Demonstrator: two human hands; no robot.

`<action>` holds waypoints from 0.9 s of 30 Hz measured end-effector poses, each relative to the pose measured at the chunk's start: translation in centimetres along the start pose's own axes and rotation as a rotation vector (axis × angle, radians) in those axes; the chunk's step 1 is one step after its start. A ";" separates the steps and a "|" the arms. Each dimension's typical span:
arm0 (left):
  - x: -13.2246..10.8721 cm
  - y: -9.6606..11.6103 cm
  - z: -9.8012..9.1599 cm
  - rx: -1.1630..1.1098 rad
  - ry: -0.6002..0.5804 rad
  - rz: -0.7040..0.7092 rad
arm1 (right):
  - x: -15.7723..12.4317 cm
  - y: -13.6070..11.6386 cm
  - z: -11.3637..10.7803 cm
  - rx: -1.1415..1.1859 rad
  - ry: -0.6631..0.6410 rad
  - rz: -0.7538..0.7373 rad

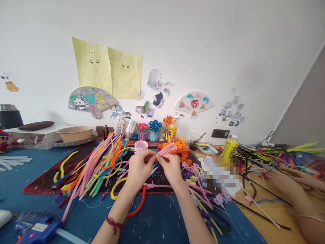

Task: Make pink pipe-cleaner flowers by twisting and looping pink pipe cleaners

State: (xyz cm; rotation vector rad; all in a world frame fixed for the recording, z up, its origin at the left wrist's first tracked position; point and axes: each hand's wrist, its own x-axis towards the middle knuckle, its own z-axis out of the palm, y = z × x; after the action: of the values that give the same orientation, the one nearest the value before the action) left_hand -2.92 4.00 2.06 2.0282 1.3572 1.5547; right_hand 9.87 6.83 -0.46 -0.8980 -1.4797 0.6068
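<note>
A short bundle of pink pipe cleaners (168, 148) sticks out up and to the right from between my two hands. My right hand (169, 166) is closed, its thumb and fingers pinching the bundle. Against it, my left hand (142, 165) pinches the bundle's near end with fingertips together; the exact grip is partly hidden by the fingers. Just behind my left hand stands a pink-rimmed cup (141, 145). Orange pipe-cleaner loops (181, 152) lie behind my right hand. Scissor-like blades (153, 171) show under the hands, mostly covered.
Loose multicoloured pipe cleaners (99, 159) heap on the dark mat at left. A blue glue gun (38, 228) lies front left. Purple loops (200, 173), a yellow bottle (230, 146) and finished flower pots (153, 136) stand around. Another person's hand (281, 181) works at far right.
</note>
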 end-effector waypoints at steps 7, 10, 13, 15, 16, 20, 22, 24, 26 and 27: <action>0.0 0.7 -0.4 0.080 0.053 0.109 | -0.1 -0.4 -0.5 -0.132 -0.127 -0.142; 0.1 0.7 -0.5 0.048 0.084 0.086 | -0.1 -0.5 -0.5 -0.026 -0.159 -0.087; 0.1 0.5 -0.4 -0.087 0.119 -0.002 | -0.1 -0.5 -0.5 0.147 -0.159 0.014; 0.1 0.4 -0.4 -0.202 0.132 -0.044 | -0.1 -0.6 -0.5 0.248 -0.178 0.064; 0.1 0.3 -0.3 -0.243 0.135 -0.053 | -0.1 -0.6 -0.4 0.291 -0.192 0.083; 0.0 0.4 -0.3 -0.297 0.142 -0.053 | -0.2 -0.7 -0.1 0.440 -0.193 0.123; 0.0 0.5 -0.3 -0.310 0.140 -0.055 | -0.3 -0.7 0.1 0.505 -0.163 0.136; 0.0 0.7 -0.3 -0.325 0.142 -0.054 | -0.4 -0.8 0.3 0.563 -0.138 0.147; 0.0 0.9 -0.4 -0.334 0.171 -0.053 | -0.4 -0.9 0.5 0.611 -0.119 0.153; 0.0 1.0 -0.4 -0.346 0.193 -0.055 | -0.4 -1.0 0.6 0.629 -0.112 0.155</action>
State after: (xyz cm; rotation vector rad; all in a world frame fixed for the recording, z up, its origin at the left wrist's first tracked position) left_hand -2.78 3.28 2.88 1.6589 1.0987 1.8504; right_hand 9.12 5.99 0.01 -0.4887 -1.2057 1.1722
